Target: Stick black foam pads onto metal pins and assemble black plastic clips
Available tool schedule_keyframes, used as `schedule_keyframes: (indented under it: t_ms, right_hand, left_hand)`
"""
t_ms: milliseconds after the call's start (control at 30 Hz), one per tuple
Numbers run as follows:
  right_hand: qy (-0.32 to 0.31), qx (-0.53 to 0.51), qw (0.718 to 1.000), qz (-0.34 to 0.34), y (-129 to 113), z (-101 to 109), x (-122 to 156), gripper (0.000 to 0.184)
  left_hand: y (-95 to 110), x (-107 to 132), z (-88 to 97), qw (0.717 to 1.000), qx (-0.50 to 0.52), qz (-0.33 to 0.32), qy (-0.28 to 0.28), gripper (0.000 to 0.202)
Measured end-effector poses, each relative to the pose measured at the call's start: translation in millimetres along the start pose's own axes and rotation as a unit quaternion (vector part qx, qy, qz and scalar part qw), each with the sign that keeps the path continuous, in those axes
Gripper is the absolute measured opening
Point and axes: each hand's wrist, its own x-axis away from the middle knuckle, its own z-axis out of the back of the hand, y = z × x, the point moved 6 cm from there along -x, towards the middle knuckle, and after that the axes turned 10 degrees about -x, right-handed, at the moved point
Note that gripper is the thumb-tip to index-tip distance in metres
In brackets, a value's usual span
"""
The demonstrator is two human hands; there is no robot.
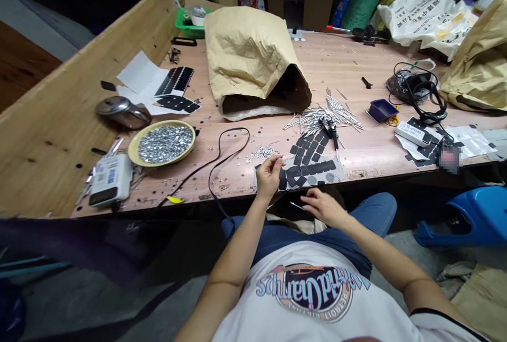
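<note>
My left hand (269, 177) is raised at the table's front edge, thumb and fingers pinched together; what they hold, if anything, is too small to make out. Above my lap, my right hand (324, 208) grips a thin metal rod (297, 206) that points left. Beside my left hand lies a sheet of black adhesive pads (307, 170). Small silver washers (264, 153) are scattered just behind that hand. Farther back is a loose pile of thin metal rods (330, 112), with black-handled pliers (329, 129) on its near side.
A large brown paper sack (253, 62) lies open toward me. To the left stand a yellow bowl (137, 158) of small silver parts and a white box-shaped device (111, 179). A black strap (210, 173) crosses the tabletop. At right are a purple tray (381, 110) and a blue stool (471, 218).
</note>
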Motion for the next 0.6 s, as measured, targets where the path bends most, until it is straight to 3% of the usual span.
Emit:
schedule_keyframes:
  t_ms: [67,133,267,367,467,600]
  right_hand:
    - [0.036,0.095,0.995,0.012,21.1,32.6,-15.0,0.034]
    - [0.02,0.181,0.983,-0.009,52.0,65.5,-36.1,0.046]
    - [-0.037,0.182,0.982,0.017,95.0,110.3,-71.1,0.036]
    - [-0.092,0.159,0.982,0.05,105.8,113.1,-81.7,0.024]
    - [-0.116,0.136,0.981,0.071,104.8,108.1,-85.1,0.025]
    - [-0.095,0.117,0.984,0.09,89.7,107.1,-84.9,0.032]
  left_hand:
    - [-2.7,-1.9,5.2,1.0,-0.018,0.0,0.012,0.033]
    - [-8.1,-6.3,14.2,0.998,-0.047,0.008,0.037,0.03]
    - [-26.2,-25.6,34.3,0.985,-0.146,0.04,0.088,0.019]
    - [-37.3,-47.5,31.0,0.973,-0.218,0.037,0.064,0.01]
    - [-43.9,-66.4,6.8,0.961,-0.276,0.009,-0.006,0.005]
    - [-50.7,-77.8,-24.7,0.952,-0.298,-0.019,-0.068,0.016]
